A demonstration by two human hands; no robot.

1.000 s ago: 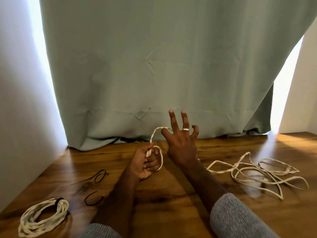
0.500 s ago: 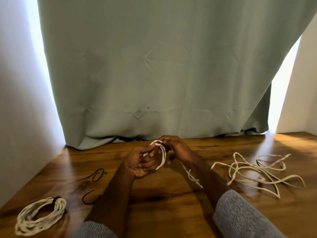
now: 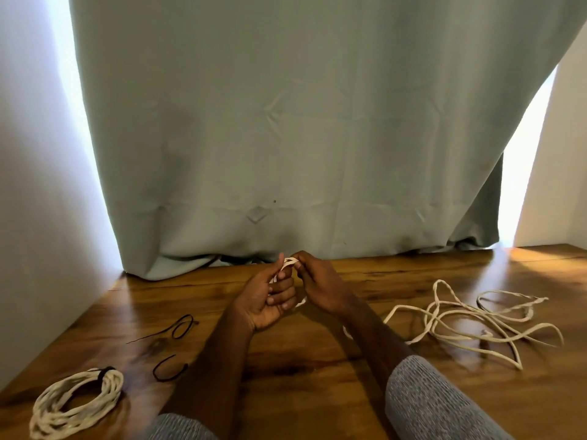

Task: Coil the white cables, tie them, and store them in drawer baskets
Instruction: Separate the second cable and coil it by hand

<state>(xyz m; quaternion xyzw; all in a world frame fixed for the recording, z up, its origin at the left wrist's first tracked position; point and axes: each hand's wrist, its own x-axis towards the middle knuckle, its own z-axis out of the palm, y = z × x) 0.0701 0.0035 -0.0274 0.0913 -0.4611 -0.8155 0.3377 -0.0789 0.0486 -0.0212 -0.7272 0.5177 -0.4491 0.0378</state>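
White cable [image 3: 287,263] between both grips.

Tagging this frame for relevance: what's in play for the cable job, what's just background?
In play:
left hand
right hand
white cable
tied coil
two black ties

Background:
green curtain
wooden table

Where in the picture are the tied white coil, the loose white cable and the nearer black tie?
tied white coil [image 3: 77,403]: head view, on its bundled strands.
loose white cable [image 3: 473,323]: head view, on a strand in the tangle.
nearer black tie [image 3: 168,373]: head view, on its curved loop.
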